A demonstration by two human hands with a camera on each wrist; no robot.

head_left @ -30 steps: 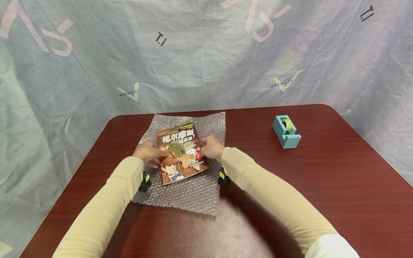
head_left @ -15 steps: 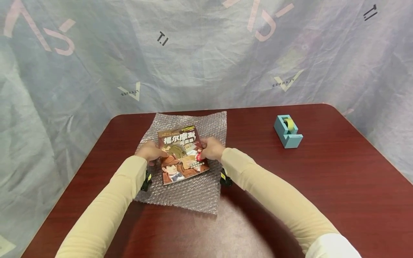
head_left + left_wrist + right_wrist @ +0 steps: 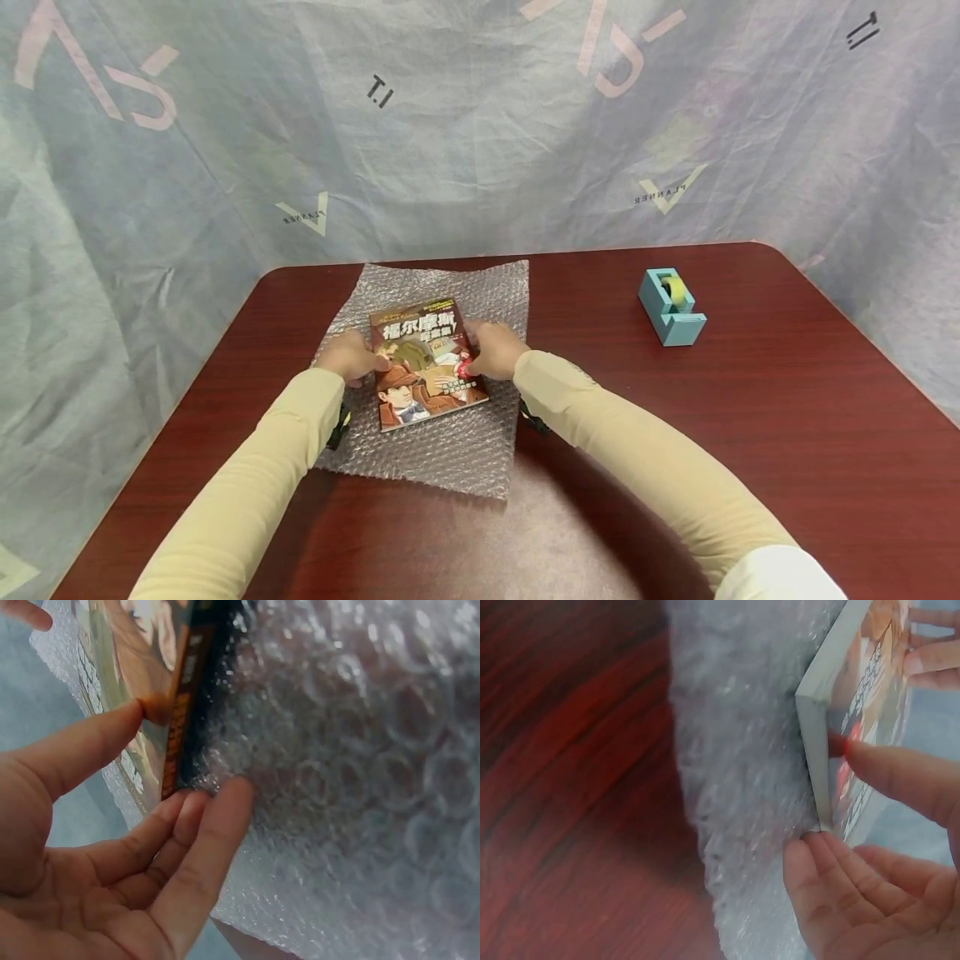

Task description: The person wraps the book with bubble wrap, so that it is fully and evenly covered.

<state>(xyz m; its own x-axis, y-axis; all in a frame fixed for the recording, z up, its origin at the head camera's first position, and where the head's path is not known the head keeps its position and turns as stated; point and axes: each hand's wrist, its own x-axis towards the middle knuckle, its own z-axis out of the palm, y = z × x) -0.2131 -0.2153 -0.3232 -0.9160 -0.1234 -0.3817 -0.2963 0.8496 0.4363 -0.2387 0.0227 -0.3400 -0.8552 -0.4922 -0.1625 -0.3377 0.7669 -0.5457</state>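
Note:
A paperback book (image 3: 429, 367) with an illustrated brown cover and large white Chinese characters lies face up, slightly turned, over a sheet of bubble wrap (image 3: 450, 462). My left hand (image 3: 349, 357) holds its left side. In the left wrist view the thumb rests on the cover and the fingertips (image 3: 234, 796) sit at the foot of the spine (image 3: 182, 705), against the wrap. My right hand (image 3: 495, 350) holds the opposite side, with the thumb (image 3: 900, 772) on the cover and the fingers at the lower edge of the pages (image 3: 815, 761).
A light blue tape dispenser (image 3: 671, 310) with a yellow roll stands at the right rear of the dark red table (image 3: 750, 417). A grey printed cloth (image 3: 465, 150) hangs behind the table and along its sides.
The book's far edge has come down a little towards me, with both hands staying at its sides. The bubble wrap and tape dispenser keep their places on the table.

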